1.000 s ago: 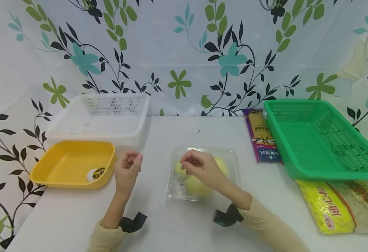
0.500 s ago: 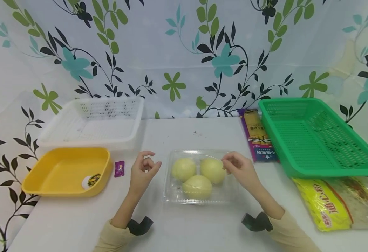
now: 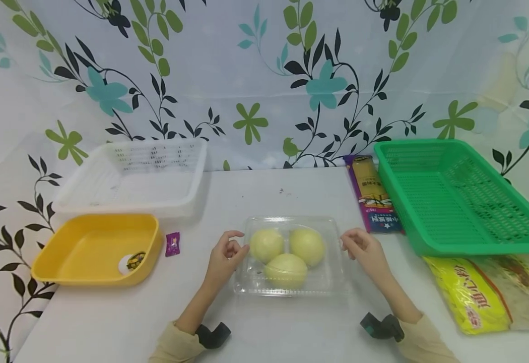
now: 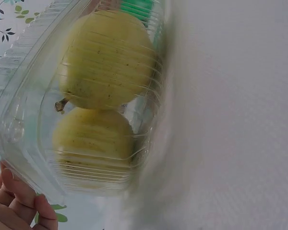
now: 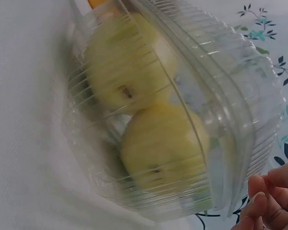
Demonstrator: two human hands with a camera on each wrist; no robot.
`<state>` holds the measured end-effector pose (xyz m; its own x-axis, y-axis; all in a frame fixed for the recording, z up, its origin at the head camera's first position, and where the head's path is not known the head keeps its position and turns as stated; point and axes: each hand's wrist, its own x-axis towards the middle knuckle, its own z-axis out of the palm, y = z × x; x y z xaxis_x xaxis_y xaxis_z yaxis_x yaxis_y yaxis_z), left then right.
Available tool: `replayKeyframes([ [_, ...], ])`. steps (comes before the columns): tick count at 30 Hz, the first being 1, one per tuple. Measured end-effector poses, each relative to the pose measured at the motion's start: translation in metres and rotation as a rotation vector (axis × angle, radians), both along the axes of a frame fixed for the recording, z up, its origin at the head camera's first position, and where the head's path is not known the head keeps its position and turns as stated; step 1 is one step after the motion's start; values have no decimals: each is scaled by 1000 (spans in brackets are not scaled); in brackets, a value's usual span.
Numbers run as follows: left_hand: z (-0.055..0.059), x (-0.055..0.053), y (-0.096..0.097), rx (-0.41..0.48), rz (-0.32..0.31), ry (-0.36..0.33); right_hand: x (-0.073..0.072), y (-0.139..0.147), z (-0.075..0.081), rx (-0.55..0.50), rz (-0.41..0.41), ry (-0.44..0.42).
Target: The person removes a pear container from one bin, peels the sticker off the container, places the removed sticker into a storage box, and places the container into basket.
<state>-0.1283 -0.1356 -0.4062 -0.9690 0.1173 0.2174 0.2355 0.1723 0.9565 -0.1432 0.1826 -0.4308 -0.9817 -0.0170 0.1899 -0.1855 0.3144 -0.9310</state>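
A clear plastic clamshell box (image 3: 255, 282) with three pale yellow-green pears, one of them a pear (image 3: 287, 271) in front, lies on the white table. My left hand (image 3: 222, 257) is at its left side, thumb and forefinger parted at the rim. In the left wrist view, the fingertips (image 4: 19, 184) come up against the box's corner. On the opposite side, my right hand (image 3: 366, 252) has loosely bent fingers beside the right rim. The right wrist view has the thumb and forefinger (image 5: 283, 177) close together near the rim; contact is hard to tell.
A yellow tray (image 3: 78, 247) holding a small round item (image 3: 131, 262) stands left, before a white basket (image 3: 183, 206). Near it lies a purple wrapped sweet (image 3: 172, 244). On the right are a green basket (image 3: 432, 249), a pasta packet (image 3: 375, 199) and a yellow bag (image 3: 473, 297).
My left hand has moved right from beside the yellow tray to the box, uncovering the purple sweet. My right hand has moved right, from over the pears to the box's right side.
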Motion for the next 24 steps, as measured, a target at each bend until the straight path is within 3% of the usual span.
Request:
replayKeyframes([
  [4, 1, -1, 1, -21, 24, -13, -2, -1, -5, -78, 11, -59],
  [10, -1, -4, 1, -105, 96, -128, -4, -6, -13, -110, -57, -73],
  [15, -5, -7, 2, -108, 47, -183, -4, -8, -19, -83, -98, -125],
  [24, -16, -10, -4, -44, 49, -284, -6, -5, -26, 8, -30, -265],
])
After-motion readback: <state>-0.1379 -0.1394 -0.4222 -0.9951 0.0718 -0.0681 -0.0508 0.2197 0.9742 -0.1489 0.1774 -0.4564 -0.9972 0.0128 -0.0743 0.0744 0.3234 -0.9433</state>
